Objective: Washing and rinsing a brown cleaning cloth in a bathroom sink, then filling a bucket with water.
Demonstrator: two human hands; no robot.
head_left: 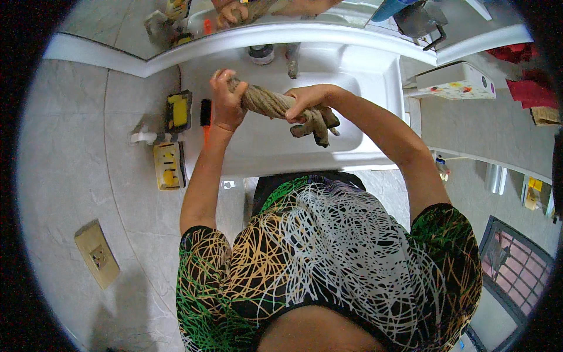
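Above the white washbasin (259, 149), a beige knit work glove (269, 102), or possibly more than one, is twisted into a tight roll between my hands. My left hand (228, 103) grips its left end, fingers wrapped around it. Closer to the other end, my right hand (310, 100) clasps the roll from above, its thumb across the fabric. Loose glove fingers with dark tips hang out below my right hand over the basin. How many gloves are in the bundle cannot be made out.
A faucet (292, 61) and a dark-lidded jar (261, 54) stand at the basin's back under a mirror (281, 13). An orange-handled brush (206, 116) lies on the left rim. A black holder (179, 111) with a yellow sponge is on the left wall. A white box (459, 81) projects at right.
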